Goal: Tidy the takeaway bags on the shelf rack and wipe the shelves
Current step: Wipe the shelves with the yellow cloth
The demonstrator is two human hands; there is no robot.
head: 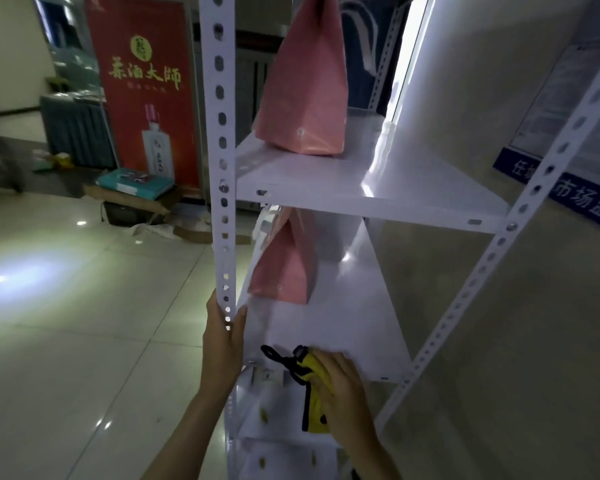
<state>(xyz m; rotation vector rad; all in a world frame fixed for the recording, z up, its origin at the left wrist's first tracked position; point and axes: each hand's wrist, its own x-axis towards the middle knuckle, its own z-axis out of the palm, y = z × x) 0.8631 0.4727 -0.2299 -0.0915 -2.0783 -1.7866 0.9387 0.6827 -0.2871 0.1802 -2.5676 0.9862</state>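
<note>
A white metal shelf rack stands in front of me, its perforated front post (222, 168) running down the middle. One pink takeaway bag (305, 95) stands upright on the upper shelf (378, 188). A second pink bag (284, 265) stands at the back left of the lower shelf (343, 323). My left hand (224, 337) grips the front post at the lower shelf's level. My right hand (343, 393) holds a yellow cloth with black trim (312, 386) and presses it on the lower shelf's front edge. White bags (274, 434) show on the shelf below.
A red standing banner (142, 91) stands behind the rack to the left, with boxes and cardboard (136, 188) on the tiled floor beside it. A grey wall with a blue sign (575, 195) closes the right side.
</note>
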